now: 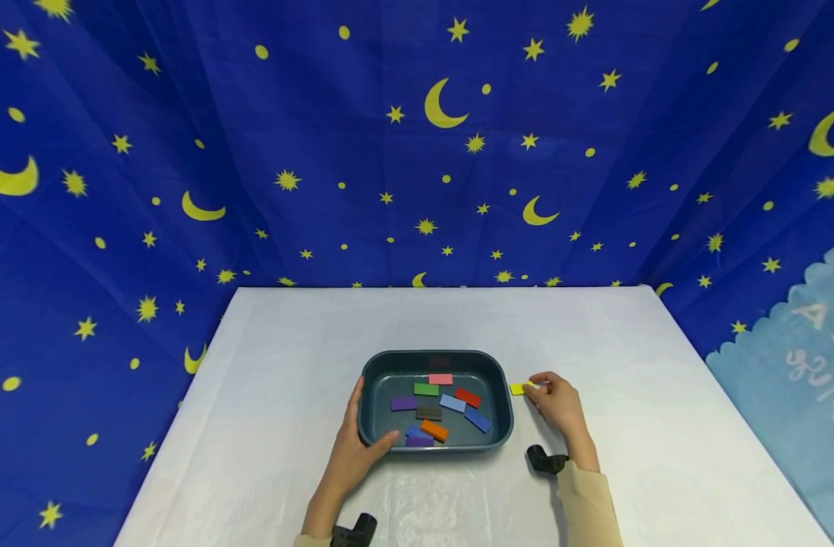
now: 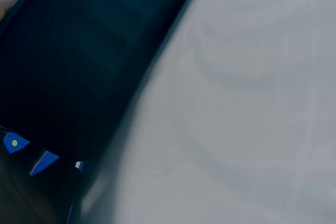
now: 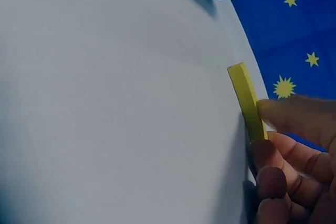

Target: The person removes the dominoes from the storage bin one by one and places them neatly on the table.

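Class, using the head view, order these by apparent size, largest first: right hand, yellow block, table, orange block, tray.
1. Table
2. Tray
3. Right hand
4. Yellow block and orange block: unranked; they look similar, and the hand partly covers the yellow one.

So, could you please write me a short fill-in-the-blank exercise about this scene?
1. The right hand pinches a block coloured ____.
2. The hand gripping the tray is the ____ one.
3. In the head view, the topmost block inside the tray is ____.
4. The tabletop is coloured ____.

Missing words: yellow; left; pink; white.
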A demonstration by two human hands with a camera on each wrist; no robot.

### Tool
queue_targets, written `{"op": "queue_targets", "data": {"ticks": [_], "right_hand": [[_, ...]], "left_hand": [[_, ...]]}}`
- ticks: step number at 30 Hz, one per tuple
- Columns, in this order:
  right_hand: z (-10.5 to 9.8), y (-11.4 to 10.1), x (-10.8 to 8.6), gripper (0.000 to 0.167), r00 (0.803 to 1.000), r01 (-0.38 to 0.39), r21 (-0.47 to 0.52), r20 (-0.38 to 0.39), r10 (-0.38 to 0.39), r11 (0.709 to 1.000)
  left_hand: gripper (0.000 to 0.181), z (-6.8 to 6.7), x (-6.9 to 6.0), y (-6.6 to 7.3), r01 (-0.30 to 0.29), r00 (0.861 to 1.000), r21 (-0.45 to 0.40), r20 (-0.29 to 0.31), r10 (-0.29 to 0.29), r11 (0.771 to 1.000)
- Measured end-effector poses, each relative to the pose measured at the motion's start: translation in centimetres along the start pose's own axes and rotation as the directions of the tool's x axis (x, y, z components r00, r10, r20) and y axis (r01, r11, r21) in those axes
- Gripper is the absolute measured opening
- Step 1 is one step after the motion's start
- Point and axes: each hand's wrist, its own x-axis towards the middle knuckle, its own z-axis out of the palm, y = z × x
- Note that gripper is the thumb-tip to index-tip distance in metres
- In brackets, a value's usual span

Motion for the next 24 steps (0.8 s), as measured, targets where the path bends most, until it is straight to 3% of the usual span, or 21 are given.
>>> {"op": "queue_targets", "data": {"ticks": [24], "right_hand": [[0.25,-0.17,-0.48,0.025,0.998,0.018,-0.048,-0.061,-0.021,0.999]], "left_hand": [[0.098,-0.02,-0.02,-0.16,0.010,1.000,-0.009,0.007,-0.010,1.000]]}}
